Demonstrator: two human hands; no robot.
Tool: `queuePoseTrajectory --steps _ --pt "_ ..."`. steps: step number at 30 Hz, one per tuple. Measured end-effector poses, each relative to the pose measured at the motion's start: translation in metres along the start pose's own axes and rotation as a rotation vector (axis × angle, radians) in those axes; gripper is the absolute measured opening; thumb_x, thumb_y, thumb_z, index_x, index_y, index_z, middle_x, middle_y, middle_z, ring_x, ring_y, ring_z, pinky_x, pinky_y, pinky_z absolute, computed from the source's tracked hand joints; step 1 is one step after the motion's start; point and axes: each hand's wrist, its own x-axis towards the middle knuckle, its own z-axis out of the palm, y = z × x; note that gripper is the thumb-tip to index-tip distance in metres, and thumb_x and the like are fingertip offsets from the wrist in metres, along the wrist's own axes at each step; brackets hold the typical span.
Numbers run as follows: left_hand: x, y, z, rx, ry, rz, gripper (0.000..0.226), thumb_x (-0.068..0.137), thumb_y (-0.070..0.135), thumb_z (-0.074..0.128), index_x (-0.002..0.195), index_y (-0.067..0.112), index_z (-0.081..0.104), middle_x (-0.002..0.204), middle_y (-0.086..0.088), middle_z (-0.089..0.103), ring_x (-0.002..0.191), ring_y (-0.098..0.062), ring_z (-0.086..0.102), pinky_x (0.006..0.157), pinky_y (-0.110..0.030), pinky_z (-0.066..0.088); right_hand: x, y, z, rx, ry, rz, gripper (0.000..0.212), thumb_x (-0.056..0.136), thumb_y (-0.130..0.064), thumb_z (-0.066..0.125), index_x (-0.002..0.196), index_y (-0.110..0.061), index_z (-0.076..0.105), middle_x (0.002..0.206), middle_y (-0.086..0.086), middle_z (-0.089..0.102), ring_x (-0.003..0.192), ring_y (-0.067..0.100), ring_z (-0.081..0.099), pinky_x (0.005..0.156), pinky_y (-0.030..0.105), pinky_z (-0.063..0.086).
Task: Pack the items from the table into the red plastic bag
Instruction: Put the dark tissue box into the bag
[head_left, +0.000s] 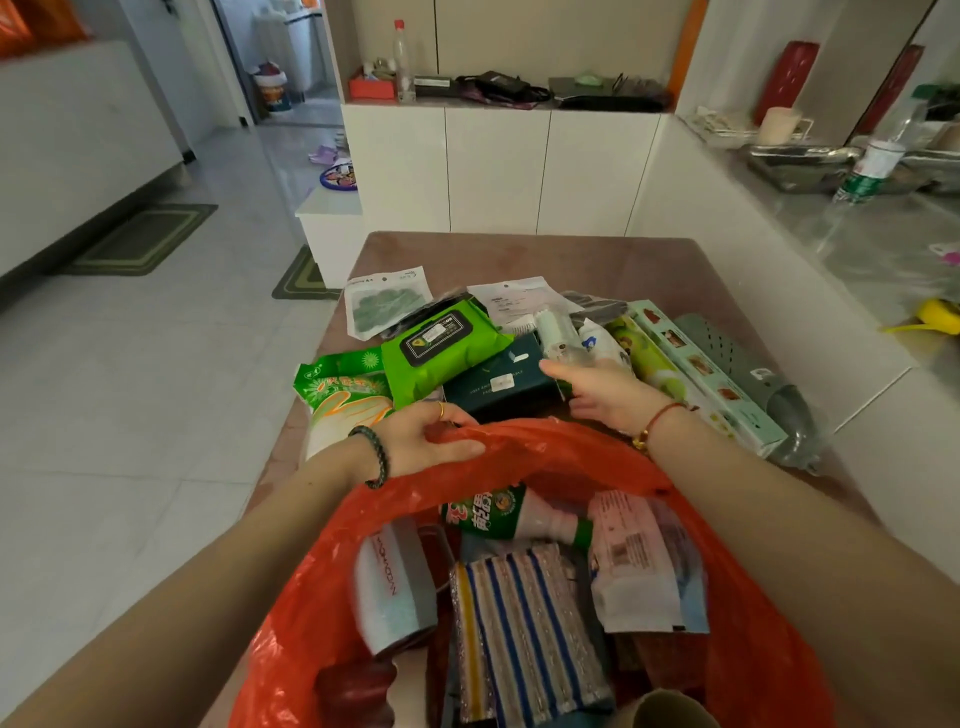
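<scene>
A: Where is the bag (753, 597)?

B: It fills the lower half of the frame at the near edge of the bench (519, 254), mouth up and already partly filled. The left hand (431, 436) grips its far rim, just left of centre, and holds the mouth wide.

A: And the right hand (610, 397)?

B: It reaches past the rim into the pile at mid-frame, over the box (498, 387) and just beside the bottle (553, 332). One digit points left. The rest are partly hidden, so whether they grasp anything cannot be told.

A: How should the person make this pick?

B: Probably one item at a time. The box looks flat and stiff, so a grip across its narrow sides would suit. The wipes (441, 348) lie on its corner and may slide as it lifts. The left hand should keep the rim raised. The bag's middle is crowded, so the item is best slipped in on edge along the side.
</scene>
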Motion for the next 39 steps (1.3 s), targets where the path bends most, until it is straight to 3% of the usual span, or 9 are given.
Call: queuePoseTrajectory --steps 4,12,15,20,24,27,32,35,39 --pt "0.001 -0.001 0.002 -0.047 0.059 -0.023 0.019 0.082 0.032 0.063 0.1 0.029 0.061 0.088 0.014 0.062 0.083 -0.001 0.06 0.068 0.002 0.041 0.05 0.016 0.02 -0.052 0.009 0.158 0.076 0.082 -0.045 0.061 0.139 -0.004 0.031 0.145 0.013 0.038 0.126 0.031 0.043 0.104 0.04 0.037" --pt "-0.005 -0.011 0.007 -0.093 0.172 -0.032 0.01 0.083 0.024 0.062 0.094 0.024 0.063 0.083 0.013 0.062 0.074 0.003 0.057 0.068 -0.001 0.043 0.079 0.023 0.036 0.288 -0.033 0.234 0.062 0.075 -0.031 0.071 0.127 -0.012 0.041 0.119 0.008 0.048 0.12 0.031 0.047 0.097 0.046 0.044" --pt "-0.008 -0.012 0.008 -0.058 0.194 -0.025 0.016 0.083 0.022 0.062 0.099 0.019 0.064 0.087 0.008 0.063 0.077 -0.003 0.058 0.073 -0.005 0.044 0.084 0.032 0.035 0.426 0.016 0.217 0.062 0.064 -0.031 0.076 0.116 -0.014 0.046 0.121 0.01 0.052 0.114 0.032 0.051 0.075 0.044 0.05" --pt "-0.02 -0.003 0.01 -0.021 0.23 -0.023 0.029 0.082 0.025 0.064 0.11 0.019 0.06 0.097 0.006 0.059 0.091 -0.01 0.056 0.08 -0.014 0.042 0.024 0.016 0.011 0.665 0.25 -0.089 0.066 0.067 -0.028 0.076 0.123 -0.012 0.045 0.114 0.009 0.062 0.099 0.024 0.062 0.072 0.04 0.057" --pt "-0.038 -0.009 0.005 0.136 0.198 -0.075 0.051 0.076 0.039 0.067 0.122 0.024 0.049 0.108 0.006 0.054 0.103 -0.014 0.053 0.092 -0.02 0.039 -0.068 -0.003 -0.026 0.766 0.067 -0.405 0.035 0.087 -0.037 0.052 0.117 -0.018 0.053 0.112 0.003 0.063 0.104 0.018 0.061 0.082 0.039 0.053" --pt "-0.051 -0.017 0.001 0.273 0.168 -0.178 0.047 0.078 0.046 0.062 0.117 0.022 0.052 0.101 0.006 0.053 0.098 -0.015 0.052 0.087 -0.021 0.037 -0.111 0.016 -0.033 0.576 -0.154 -0.327 0.03 0.089 -0.041 0.042 0.106 -0.024 0.06 0.105 0.002 0.066 0.101 0.021 0.061 0.081 0.038 0.05" --pt "-0.064 -0.017 -0.002 0.003 0.245 -0.089 0.011 0.085 0.028 0.059 0.09 0.019 0.058 0.078 0.002 0.056 0.073 -0.007 0.056 0.057 -0.005 0.04 -0.117 0.097 0.029 0.072 -0.096 -0.022 0.028 0.087 -0.038 0.054 0.098 -0.017 0.067 0.093 0.006 0.072 0.092 0.024 0.066 0.093 0.04 0.049" --pt "-0.071 -0.014 0.0 -0.104 0.226 -0.037 0.012 0.087 0.024 0.058 0.076 0.02 0.053 0.065 0.007 0.052 0.05 0.005 0.055 0.049 0.0 0.04 -0.109 0.125 0.06 -0.01 -0.097 -0.041 0.028 0.088 -0.039 0.053 0.107 -0.021 0.062 0.103 0.002 0.069 0.095 0.017 0.063 0.081 0.027 0.05" --pt "-0.075 -0.019 0.006 -0.107 0.169 -0.035 0.008 0.086 0.03 0.057 0.079 0.027 0.054 0.071 0.009 0.053 0.062 -0.002 0.05 0.051 -0.005 0.042 -0.11 0.134 0.087 -0.165 -0.02 -0.161 0.028 0.091 -0.044 0.045 0.1 -0.024 0.062 0.095 0.0 0.069 0.089 0.014 0.064 0.081 0.029 0.05"
